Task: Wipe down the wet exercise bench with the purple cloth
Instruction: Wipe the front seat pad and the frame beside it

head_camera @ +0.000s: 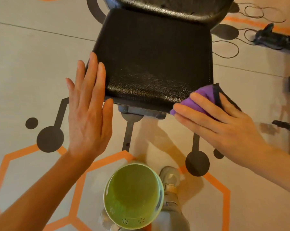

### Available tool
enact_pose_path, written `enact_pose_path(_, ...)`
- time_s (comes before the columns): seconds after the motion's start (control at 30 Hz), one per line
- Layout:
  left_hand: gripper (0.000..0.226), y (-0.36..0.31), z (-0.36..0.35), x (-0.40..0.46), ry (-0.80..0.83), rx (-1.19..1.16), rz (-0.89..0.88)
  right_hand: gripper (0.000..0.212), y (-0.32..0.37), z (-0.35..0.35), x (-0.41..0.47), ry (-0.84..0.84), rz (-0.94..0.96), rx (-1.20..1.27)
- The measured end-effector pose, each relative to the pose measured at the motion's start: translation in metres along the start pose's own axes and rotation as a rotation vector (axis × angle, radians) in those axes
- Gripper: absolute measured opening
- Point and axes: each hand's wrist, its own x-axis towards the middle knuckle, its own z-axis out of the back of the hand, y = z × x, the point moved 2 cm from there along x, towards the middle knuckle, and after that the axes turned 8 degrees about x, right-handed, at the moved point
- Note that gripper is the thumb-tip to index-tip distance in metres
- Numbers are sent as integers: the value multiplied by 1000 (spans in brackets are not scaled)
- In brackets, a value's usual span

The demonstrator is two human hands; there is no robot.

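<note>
Head view shows your left hand (pixel 89 104) flat, fingers straight, against the near left edge of the black exercise bench (pixel 154 59). Your right hand (pixel 221 120) presses the purple cloth (pixel 202 100) onto the bench's near right corner, fingers extended over the cloth rather than curled around it. Below, a green bucket (pixel 132 195) stands on the patterned floor (pixel 24 47) beside your shoe (pixel 171 179).

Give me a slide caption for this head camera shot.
Right hand presses purple cloth onto black bench seat corner; left hand flat beside it.
</note>
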Motion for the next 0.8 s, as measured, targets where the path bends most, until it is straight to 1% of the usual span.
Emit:
enact_pose_path(0.07, 51, -9, 2, 5, 3, 18, -10, 56, 10, 2, 31, -36, 34, 38)
enact_pose_path(0.13, 51, -23, 4, 15, -2, 8, -40, 61, 21, 5, 57, -107, 68, 20)
enact_pose_path(0.2, 50, -40, 4, 29, 4, -31, -72, 65, 21, 3, 52, -115, 68, -21)
enact_pose_path(0.27, 50, -56, 4, 44, 23, -43, -106, 64, 11, -3, 21, -104, -21, 6)
enact_pose_path(0.33, 50, -68, 2, 54, 66, -29, -144, 56, 6, -9, -12, -135, -165, 188)
enact_pose_path(0.37, 51, -72, 0, 59, 86, -17, -161, 57, 9, -10, -24, -153, -264, 325)
enact_pose_path(0.43, 52, -81, -5, 66, 138, 11, -183, 59, 19, -9, -35, -244, -497, 706)
enact_pose_path(0.47, 53, -85, -8, 68, 172, 38, -190, 56, 25, -6, -33, -326, -643, 909)
enact_pose_path(0.53, 55, -89, -13, 72, 235, 116, -208, 54, 33, -1, -22, -552, -977, 1263)
enact_pose_path(0.57, 56, -89, -15, 72, 264, 150, -219, 54, 36, 1, -14, -676, -1148, 1410)
enact_pose_path(0.63, 56, -89, -19, 72, 316, 203, -232, 47, 39, 1, 0, -885, -1382, 1653)
enact_pose_path(0.67, 55, -89, -20, 72, 334, 224, -228, 43, 42, 2, 8, -954, -1429, 1718)
enact_pose_path(0.7, 55, -89, -20, 72, 342, 239, -220, 42, 47, 3, 18, -985, -1434, 1768)
enact_pose_path(0.73, 54, -89, -21, 72, 353, 255, -208, 42, 53, 6, 27, -977, -1429, 1768)
enact_pose_path(0.8, 54, -89, -22, 73, 371, 281, -198, 42, 65, 13, 42, -936, -1446, 1693)
